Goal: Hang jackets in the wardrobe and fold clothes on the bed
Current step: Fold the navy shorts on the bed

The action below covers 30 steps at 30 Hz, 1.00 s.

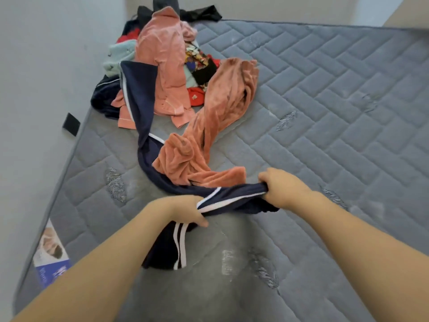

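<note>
i see my left hand (pixel 190 211) gripping a navy garment with white stripes (pixel 148 140), fingers (pixel 202 220) curled round a bunched part of it, with a striped end hanging below the hand onto the bed (pixel 325 94). my right hand (pixel 282 187) grips the same garment a little further along, fingers closed tight on the cloth. between the two hands the fabric is pulled into a twisted band. from there the navy garment trails away across the grey quilted mattress and runs up into the pile of clothes (pixel 167 49) at the far corner by the wall (pixel 46 66). a salmon fleece garment (pixel 216 126) lies over the navy cloth just beyond my hands. a printed label (pixel 50 254) sits at the near left edge of the mattress.
</note>
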{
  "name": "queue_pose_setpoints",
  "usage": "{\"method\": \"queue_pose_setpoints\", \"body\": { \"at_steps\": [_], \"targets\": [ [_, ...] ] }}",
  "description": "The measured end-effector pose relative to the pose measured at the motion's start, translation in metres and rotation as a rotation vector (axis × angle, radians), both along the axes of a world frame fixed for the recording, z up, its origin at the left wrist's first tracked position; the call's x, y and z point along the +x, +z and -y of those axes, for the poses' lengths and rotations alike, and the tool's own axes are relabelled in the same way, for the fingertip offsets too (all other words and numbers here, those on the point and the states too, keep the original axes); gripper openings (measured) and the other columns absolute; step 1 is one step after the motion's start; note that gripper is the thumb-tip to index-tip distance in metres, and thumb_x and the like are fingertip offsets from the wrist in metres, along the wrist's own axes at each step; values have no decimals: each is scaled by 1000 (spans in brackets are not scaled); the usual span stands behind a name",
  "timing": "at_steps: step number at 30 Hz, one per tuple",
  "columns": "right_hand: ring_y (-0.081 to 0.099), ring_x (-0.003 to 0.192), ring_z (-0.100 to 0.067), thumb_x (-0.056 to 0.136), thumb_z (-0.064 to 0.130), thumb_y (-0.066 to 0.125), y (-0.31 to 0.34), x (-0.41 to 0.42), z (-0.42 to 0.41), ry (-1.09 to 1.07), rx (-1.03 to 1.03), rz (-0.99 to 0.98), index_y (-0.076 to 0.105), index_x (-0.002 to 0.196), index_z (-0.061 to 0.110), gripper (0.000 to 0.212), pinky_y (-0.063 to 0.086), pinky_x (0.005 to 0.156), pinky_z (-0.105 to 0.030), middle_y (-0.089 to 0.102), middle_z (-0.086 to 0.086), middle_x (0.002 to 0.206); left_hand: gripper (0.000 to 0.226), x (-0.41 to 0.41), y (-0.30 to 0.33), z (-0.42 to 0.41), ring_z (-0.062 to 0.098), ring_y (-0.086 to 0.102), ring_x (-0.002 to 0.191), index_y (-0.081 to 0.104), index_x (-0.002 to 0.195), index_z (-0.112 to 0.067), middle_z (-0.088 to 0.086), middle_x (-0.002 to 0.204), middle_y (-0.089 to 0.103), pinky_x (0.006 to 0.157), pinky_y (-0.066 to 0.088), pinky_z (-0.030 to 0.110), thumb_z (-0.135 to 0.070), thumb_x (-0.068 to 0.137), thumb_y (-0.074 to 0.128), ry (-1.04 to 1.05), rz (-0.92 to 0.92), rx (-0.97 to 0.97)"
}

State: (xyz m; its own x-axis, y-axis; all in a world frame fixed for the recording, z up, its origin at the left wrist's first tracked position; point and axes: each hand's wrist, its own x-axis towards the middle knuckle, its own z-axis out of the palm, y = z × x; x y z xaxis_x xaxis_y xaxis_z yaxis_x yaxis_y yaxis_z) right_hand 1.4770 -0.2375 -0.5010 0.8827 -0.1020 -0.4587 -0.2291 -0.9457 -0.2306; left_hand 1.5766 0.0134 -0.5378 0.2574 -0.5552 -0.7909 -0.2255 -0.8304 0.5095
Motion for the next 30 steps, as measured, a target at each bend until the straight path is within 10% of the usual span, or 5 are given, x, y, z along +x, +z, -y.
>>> {"method": "queue_pose_setpoints", "body": {
  "at_steps": [10,15,19,25,30],
  "targets": [
    [53,67,-34,66,-2,57,28,-149,172,213,-549,457,58,73,7,12,43,52,-41,59,-17,83,36,-154,-68,183,35,60,93,36,113,-15,12,105,62,80,50,43,-21,84,58,-56,298,-150],
    [54,110,-29,87,12,51,-28,-251,227,143,-628,-369,63,110,22,28,38,86,-36,54,-4,124,72,-185,-70,262,32,60,108,47,135,-14,9,128,57,93,50,43,-45,76,75,-696,-53,443],
    [54,117,-31,85,25,48,-89,-282,219,-585,-87,-604,57,123,21,39,45,96,-37,55,-6,131,30,-158,-66,314,28,66,80,64,87,-11,13,99,69,68,51,31,-41,82,59,-480,223,213],
    [42,128,-38,81,20,67,-166,-264,228,-1905,505,-84,23,146,10,79,41,105,-46,35,-17,146,49,-121,-123,392,37,46,124,43,135,-12,16,136,50,100,40,43,-29,90,52,-233,571,-115],
    [56,111,-36,74,19,82,-217,-279,214,-2281,761,62,39,140,1,81,48,98,-49,56,-12,123,65,-131,-179,411,35,44,124,37,135,-12,13,135,50,98,37,43,-49,87,59,-330,713,1]
  ]
}}
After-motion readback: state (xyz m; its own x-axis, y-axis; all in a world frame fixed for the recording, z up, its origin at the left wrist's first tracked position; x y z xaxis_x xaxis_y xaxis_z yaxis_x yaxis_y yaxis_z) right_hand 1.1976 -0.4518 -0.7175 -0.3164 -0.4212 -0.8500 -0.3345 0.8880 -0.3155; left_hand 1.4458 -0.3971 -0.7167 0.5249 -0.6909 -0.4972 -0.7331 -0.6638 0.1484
